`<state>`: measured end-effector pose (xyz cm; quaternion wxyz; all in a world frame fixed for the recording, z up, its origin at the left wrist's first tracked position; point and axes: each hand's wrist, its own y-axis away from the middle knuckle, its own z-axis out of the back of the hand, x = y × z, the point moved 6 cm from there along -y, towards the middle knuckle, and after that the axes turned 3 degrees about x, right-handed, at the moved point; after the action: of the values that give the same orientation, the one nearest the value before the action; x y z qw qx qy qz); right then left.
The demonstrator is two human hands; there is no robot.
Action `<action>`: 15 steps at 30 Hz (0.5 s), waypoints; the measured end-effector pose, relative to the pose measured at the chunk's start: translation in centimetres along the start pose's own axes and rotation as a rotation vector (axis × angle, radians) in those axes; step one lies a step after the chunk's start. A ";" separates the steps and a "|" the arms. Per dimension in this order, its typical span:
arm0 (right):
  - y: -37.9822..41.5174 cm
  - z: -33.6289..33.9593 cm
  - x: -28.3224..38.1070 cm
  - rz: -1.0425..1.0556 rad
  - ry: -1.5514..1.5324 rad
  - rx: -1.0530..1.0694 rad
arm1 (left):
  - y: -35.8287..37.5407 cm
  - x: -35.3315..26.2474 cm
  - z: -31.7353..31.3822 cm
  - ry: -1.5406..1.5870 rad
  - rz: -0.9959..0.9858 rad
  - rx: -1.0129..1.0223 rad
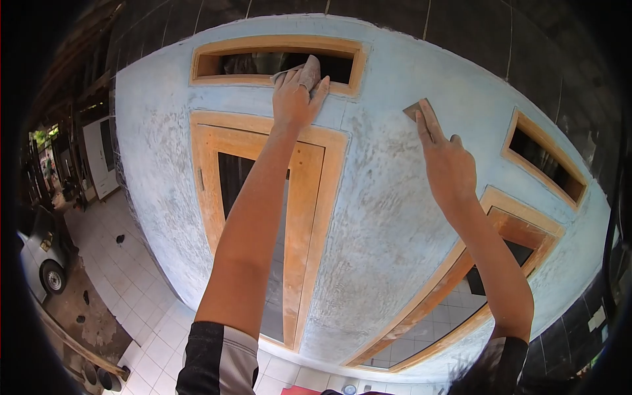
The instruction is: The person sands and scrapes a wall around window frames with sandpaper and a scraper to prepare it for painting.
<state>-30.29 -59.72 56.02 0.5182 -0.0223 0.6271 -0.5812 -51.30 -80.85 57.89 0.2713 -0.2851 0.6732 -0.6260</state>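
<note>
My left hand (pixel 294 104) is raised to the lower edge of the narrow wooden vent frame (pixel 276 43). Its fingers are closed on a crumpled grey rag (pixel 309 72), and the thumb points up at the side. Out to the right, my right hand (pixel 447 164) holds a small flat scraper (pixel 415 108) against the wall. Two fingers stretch along the tool; its handle is hidden by the hand. The light blue wall (pixel 378 191) between the window frames carries grey, swirled smears.
Below the left vent stands a wooden window frame (pixel 334 171) with dark glass. To the right are a second window frame (pixel 546 227) and vent frame (pixel 573 191). Dark panels (pixel 395 16) run overhead. Below lies a tiled floor (pixel 155 349); a car (pixel 43 253) is at far left.
</note>
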 end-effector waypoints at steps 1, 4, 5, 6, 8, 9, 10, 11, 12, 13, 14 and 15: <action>0.1 -0.5 0.5 0.001 0.014 0.003 | 0.0 0.0 0.0 0.007 0.005 -0.005; -0.2 -1.6 1.3 0.004 0.054 0.015 | 0.1 -0.1 0.3 0.047 0.002 -0.054; -0.8 -1.5 1.4 0.000 0.046 -0.012 | 0.1 0.0 0.2 0.056 0.012 -0.058; -1.4 -1.2 1.5 -0.007 0.036 -0.037 | 0.2 0.0 0.2 0.045 0.013 -0.061; -3.3 -0.5 1.7 -0.023 0.016 -0.017 | 0.0 0.1 0.0 0.043 0.012 -0.064; -4.1 -0.1 1.9 -0.034 -0.017 -0.001 | 0.1 0.1 0.1 0.045 -0.007 -0.078; -4.7 0.1 2.2 -0.028 -0.016 0.004 | 0.1 0.1 0.2 0.044 -0.027 -0.093; -5.2 0.3 2.4 -0.047 -0.014 -0.002 | 0.2 0.2 0.1 0.045 -0.023 -0.089; -5.4 0.6 2.5 -0.067 -0.014 -0.007 | 0.2 0.2 0.1 0.037 -0.021 -0.091; -5.1 1.0 2.7 -0.065 -0.013 -0.004 | 0.2 0.2 0.1 0.028 -0.019 -0.096; -4.5 1.3 3.1 -0.066 0.008 0.057 | 0.2 0.3 -0.1 0.030 -0.015 -0.093; -4.2 1.3 3.4 -0.069 0.030 0.116 | 0.2 0.3 -0.1 0.026 -0.036 -0.102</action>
<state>-33.38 -64.14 57.41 0.4889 -0.0050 0.5990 -0.6342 -51.65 -80.99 57.67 0.2365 -0.3024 0.7027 -0.5991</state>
